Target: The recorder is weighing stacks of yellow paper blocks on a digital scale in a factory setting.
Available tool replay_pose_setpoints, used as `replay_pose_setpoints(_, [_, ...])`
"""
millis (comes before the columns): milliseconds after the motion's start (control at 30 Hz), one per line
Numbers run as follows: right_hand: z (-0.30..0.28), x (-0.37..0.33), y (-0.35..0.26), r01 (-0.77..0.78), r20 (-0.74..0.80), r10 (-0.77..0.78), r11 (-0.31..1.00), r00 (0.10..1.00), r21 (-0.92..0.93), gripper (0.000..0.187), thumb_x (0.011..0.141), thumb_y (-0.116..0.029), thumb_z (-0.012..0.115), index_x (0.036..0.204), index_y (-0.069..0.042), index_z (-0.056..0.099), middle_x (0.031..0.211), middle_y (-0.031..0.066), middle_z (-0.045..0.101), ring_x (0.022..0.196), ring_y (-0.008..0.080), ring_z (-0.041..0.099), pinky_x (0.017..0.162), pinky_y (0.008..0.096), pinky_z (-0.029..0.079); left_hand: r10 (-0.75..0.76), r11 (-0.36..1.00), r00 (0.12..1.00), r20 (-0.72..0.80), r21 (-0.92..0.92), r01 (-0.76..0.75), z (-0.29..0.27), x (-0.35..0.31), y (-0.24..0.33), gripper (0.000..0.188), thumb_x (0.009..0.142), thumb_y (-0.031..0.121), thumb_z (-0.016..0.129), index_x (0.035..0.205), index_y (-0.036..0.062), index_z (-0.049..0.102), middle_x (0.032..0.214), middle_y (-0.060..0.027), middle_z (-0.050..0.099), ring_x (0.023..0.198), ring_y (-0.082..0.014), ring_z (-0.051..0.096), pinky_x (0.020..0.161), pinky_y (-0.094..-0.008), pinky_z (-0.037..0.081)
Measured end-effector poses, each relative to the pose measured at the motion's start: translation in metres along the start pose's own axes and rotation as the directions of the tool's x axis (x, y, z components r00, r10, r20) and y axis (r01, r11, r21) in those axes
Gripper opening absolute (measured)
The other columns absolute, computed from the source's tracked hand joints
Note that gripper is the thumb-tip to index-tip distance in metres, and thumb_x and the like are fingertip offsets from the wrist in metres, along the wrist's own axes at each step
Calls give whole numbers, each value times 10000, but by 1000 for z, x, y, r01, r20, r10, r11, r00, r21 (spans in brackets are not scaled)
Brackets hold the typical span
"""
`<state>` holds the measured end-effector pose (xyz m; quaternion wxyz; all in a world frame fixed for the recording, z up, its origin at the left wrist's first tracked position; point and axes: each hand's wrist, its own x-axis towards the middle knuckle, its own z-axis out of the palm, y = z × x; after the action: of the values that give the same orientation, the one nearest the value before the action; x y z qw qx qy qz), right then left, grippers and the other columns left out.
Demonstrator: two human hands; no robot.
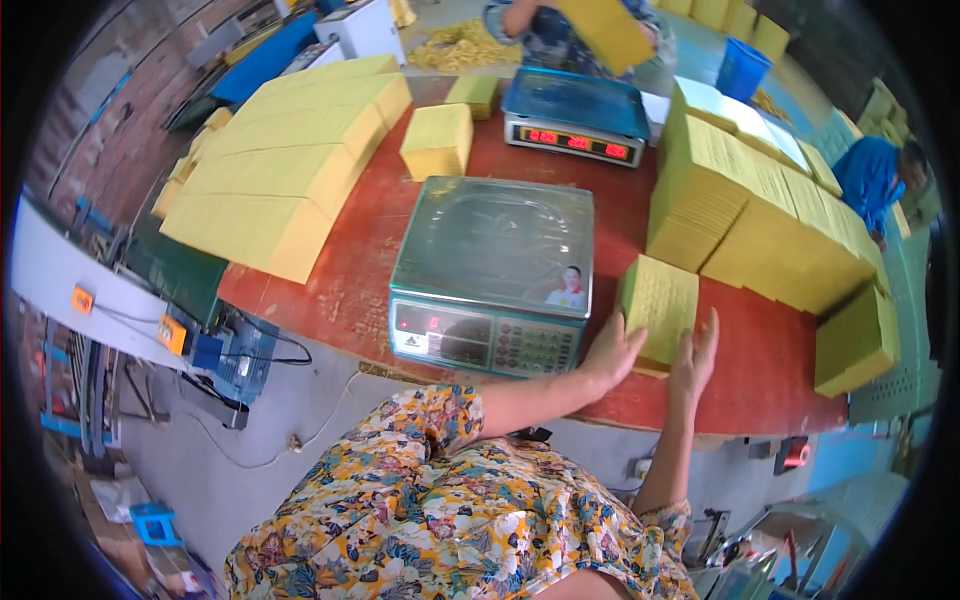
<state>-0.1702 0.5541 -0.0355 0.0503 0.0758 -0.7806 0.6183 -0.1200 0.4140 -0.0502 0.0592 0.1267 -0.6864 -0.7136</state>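
A stack of yellow paper [660,300] rests on the red table to the right of the nearer scale. My left hand [613,352] presses against its near left side. On the opposite side, my right hand [694,355] bears on the near right corner, thumb toward the stack and fingers pointing away from me. Between them the two hands hold the stack. The nearer digital scale [495,245], with a flat metal pan and a keypad, stands just left of my left hand.
Long rows of yellow paper stacks line the table's left [290,150] and right [760,210]. A smaller stack [437,140] sits behind the nearer scale. Across the red table [350,270], a person holds yellow sheets [605,32] beside a second scale [575,105]. Another person in blue [868,180] is farther right.
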Motion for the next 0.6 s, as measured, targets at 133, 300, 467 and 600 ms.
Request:
replay_pose_setpoints(133, [7,-20,-35,248,-127,-285,937,950,-247,538,926,23,490,1452,-11,382,1487,148,419,1378,253,390,1104,379,335,-73,997,940,334,36,64,-48,-58,58,635,987,278,540,1472,-51,295,1392,-207,502,1275,-236,493,1064,-329,376])
replay_pose_setpoints(300, [51,-32,-89,395,5,-396,918,918,36,481,914,74,467,1391,21,447,1452,151,466,1355,252,431,1097,409,349,-145,988,875,462,120,100,-169,-111,79,443,1002,262,525,1317,-49,537,1241,-174,633,1147,-196,598,1008,-323,443])
replay_pose_setpoints(467, [137,-71,-114,176,213,-236,947,948,267,453,877,128,476,1316,30,526,1284,127,594,1151,196,577,993,334,438,-262,924,959,107,-258,282,-293,-154,64,379,1003,260,491,1164,-49,642,1138,-171,678,1080,-237,643,974,-359,489])
replay_pose_setpoints(600, [223,-110,-129,174,504,-292,948,813,268,355,880,85,558,1223,1,592,1117,84,666,1040,162,624,924,305,480,-193,946,946,-261,-307,108,-389,-188,62,363,998,262,476,1011,-44,670,1089,-176,689,1023,-247,669,907,-375,528])
